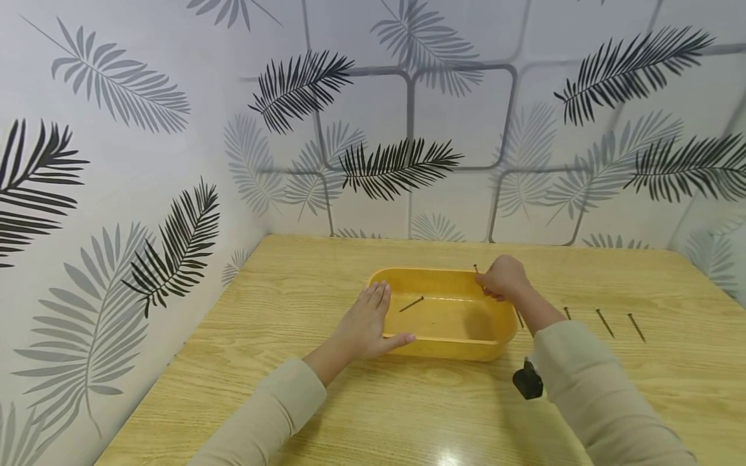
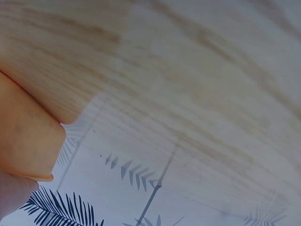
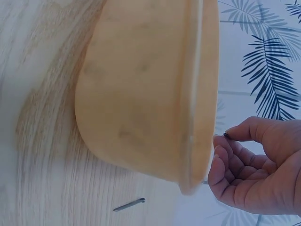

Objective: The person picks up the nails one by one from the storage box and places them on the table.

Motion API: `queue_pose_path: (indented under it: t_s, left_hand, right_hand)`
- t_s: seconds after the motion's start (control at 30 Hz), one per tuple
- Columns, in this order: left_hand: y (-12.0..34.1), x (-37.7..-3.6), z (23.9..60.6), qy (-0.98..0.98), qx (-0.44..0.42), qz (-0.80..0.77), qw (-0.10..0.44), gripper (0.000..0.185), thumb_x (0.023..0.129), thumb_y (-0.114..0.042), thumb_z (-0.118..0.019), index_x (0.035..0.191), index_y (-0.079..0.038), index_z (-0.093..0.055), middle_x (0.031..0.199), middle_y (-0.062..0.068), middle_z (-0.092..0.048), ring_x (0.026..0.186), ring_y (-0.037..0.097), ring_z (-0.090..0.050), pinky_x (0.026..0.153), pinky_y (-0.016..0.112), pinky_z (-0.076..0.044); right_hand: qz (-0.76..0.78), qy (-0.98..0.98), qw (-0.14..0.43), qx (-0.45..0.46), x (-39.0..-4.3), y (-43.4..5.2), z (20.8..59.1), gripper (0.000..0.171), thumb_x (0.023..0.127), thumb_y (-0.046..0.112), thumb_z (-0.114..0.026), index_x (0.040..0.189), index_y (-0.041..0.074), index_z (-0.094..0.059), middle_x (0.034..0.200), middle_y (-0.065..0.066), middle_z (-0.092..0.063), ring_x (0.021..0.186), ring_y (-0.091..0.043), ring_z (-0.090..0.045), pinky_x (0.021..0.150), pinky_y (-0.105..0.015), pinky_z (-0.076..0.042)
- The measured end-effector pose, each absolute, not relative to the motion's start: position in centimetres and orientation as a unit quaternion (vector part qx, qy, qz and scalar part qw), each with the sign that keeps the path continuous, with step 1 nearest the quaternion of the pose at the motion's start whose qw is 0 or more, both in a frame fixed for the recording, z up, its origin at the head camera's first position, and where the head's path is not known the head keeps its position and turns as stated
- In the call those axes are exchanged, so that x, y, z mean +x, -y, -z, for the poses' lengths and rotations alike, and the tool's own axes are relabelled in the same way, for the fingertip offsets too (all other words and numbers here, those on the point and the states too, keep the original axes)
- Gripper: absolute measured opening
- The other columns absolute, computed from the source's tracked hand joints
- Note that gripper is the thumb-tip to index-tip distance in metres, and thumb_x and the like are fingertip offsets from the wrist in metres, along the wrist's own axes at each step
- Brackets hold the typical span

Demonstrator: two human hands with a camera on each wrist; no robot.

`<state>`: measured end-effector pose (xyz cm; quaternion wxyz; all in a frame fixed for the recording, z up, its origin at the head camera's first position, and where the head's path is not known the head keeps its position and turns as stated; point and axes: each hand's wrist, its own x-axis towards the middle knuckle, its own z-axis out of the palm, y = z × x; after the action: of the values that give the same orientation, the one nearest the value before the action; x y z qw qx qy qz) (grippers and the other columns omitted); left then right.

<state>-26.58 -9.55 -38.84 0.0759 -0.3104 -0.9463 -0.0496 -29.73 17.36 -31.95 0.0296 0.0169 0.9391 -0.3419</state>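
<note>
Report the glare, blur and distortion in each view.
Head view: sharp, with wide-angle bowing at the edges and a glare spot on the table near the bottom. Left wrist view: soft and washed out, the yellow tray blurred. Right wrist view: tray close and slightly soft, right hand clear.

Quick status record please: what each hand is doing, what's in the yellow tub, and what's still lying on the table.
left hand: open, fingers flat against the left side of the yellow tub
right hand: pinches a nail above the tub's far right rim
in tub: one dark nail on its floor
on table: three nails in a row to the right of the tub, at least one more partly hidden by the right wrist
surroundings: leaf-patterned walls behind and at left
</note>
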Motion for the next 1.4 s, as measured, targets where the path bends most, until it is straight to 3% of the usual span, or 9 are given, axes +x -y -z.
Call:
queue_pose_path:
  t_s: [0.6,1.07,1.4]
  left_hand:
    - [9.6,-26.5,38.9,0.946,-0.313,0.051,0.072,0.118,0.075,-0.083,0.0,0.143,0.011,-0.019,0.151,0.026,-0.018,0.142,0.037,-0.016,0.117,0.044,-0.017]
    - [9.6,-26.6,39.0,0.945,-0.314,0.051,0.081,0.123,0.07,-0.084,0.008,0.142,0.012,-0.021,0.15,0.027,-0.02,0.141,0.037,-0.018,0.116,0.044,-0.018]
    - [9.6,-26.6,38.9,0.945,-0.314,0.053,0.077,0.121,0.073,-0.084,0.005,0.143,0.012,-0.019,0.151,0.026,-0.018,0.142,0.036,-0.016,0.117,0.044,-0.016]
  right_hand:
    - [0.343,-0.938,0.028,0.028,-29.6,-19.9,31.5,0.029,0.08,0.008,-0.053,0.053,0.003,-0.06,0.041,0.006,-0.049,0.041,-0.005,-0.046,0.046,-0.02,-0.049]
    - [0.345,-0.937,0.04,0.036,-29.0,-21.4,31.3,0.028,0.08,0.008,-0.051,0.055,0.002,-0.062,0.042,0.005,-0.051,0.042,-0.006,-0.046,0.046,-0.019,-0.048]
    - [0.344,-0.938,0.041,0.031,-28.8,-22.7,31.4,0.03,0.079,0.008,-0.05,0.053,0.002,-0.062,0.042,0.005,-0.051,0.041,-0.006,-0.046,0.046,-0.02,-0.048]
